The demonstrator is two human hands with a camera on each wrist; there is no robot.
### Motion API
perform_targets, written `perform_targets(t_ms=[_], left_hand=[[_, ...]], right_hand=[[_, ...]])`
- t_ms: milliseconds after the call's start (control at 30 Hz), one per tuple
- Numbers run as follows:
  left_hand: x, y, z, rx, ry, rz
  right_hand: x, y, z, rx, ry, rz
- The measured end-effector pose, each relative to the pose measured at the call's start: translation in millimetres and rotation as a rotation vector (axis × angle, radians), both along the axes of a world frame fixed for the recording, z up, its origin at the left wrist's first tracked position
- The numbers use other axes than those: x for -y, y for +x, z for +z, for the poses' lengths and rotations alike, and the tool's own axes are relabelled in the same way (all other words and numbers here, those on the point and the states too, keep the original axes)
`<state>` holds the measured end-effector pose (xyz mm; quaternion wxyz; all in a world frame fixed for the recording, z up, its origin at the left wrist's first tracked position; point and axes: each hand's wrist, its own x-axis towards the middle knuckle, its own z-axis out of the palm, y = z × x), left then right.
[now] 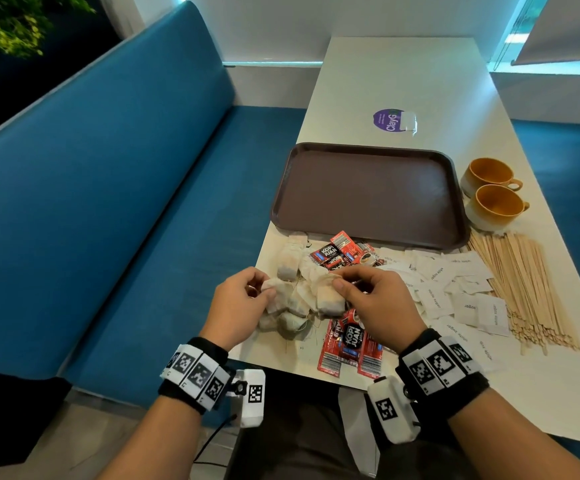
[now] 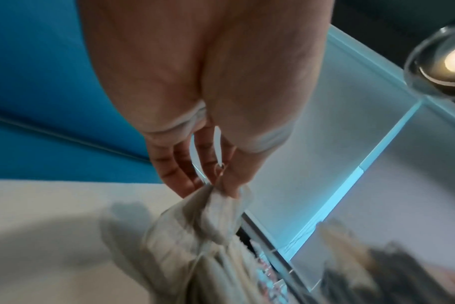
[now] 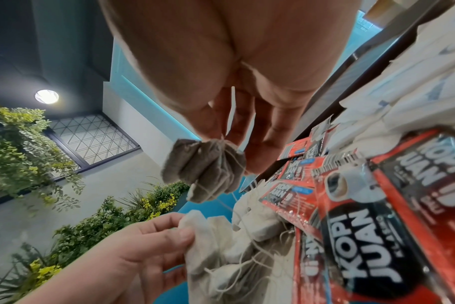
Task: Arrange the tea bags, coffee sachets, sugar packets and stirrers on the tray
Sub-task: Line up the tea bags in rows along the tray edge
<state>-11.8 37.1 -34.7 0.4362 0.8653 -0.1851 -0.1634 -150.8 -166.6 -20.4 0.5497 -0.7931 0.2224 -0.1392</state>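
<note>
both hands are seen from the head view over a heap of pale paper tea bags (image 1: 292,299) at the near left of the long white table (image 1: 402,81). the left hand (image 1: 238,304) pinches one bag's top; the right hand (image 1: 375,303) pinches another. the dark brown rectangular plastic tray (image 1: 451,202) lies straight ahead beyond the heap, nothing in it, its long axis running left to right; neither hand is clearly nearer. red and black coffee sachets (image 1: 347,344) lie between heap and tray and under the right wrist. white paper sugar packets (image 1: 454,289) and thin wooden stirrers (image 1: 520,289) are spread to the right, and two ochre ceramic cups (image 1: 492,199), apparently empty, stand beside the tray's right edge.

from the left wrist, blurred, the bunched top of a tea bag is seen held between thumb and fingertips (image 2: 229,185).

from the right wrist, a darker tea bag wound in string (image 3: 205,168) is seen hanging from pinched fingertips (image 3: 213,127), above the heap, with tangled strings below.
</note>
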Motion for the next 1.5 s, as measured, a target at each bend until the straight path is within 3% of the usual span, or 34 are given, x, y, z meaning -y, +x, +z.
perform_targets(t_ms=[167,300,533,733,967,1267,1500], left_hand=[[-4.7,-5.2,17.6,-0.124,-0.240,-0.115],[-1.4,-9.5,29.1,-0.161,-0.330,-0.220],[18.2,-24.3,31.0,-0.299,-0.500,-0.240],[37.2,-37.7,23.7,-0.287,-0.524,-0.165],[44.3,-40.8,20.6,-0.208,-0.508,-0.058],[48.1,-36.8,20.4,-0.227,-0.499,-0.060],[53.6,-37.6,18.7,-0.184,-0.511,-0.068]], right_hand=[[3.2,4.1,-2.6,-0.026,-0.030,-0.094],[3.4,7.0,-1.3,-0.018,-0.040,-0.146],[-0.5,4.8,4.5,0.070,-0.014,-0.077],[-5.9,-0.2,11.9,0.095,0.012,0.068],[-1.6,-2.7,12.9,0.076,0.197,0.081],[-2.3,-0.9,13.7,0.045,0.342,0.081],[4.2,0.6,12.7,0.002,0.276,0.078]])
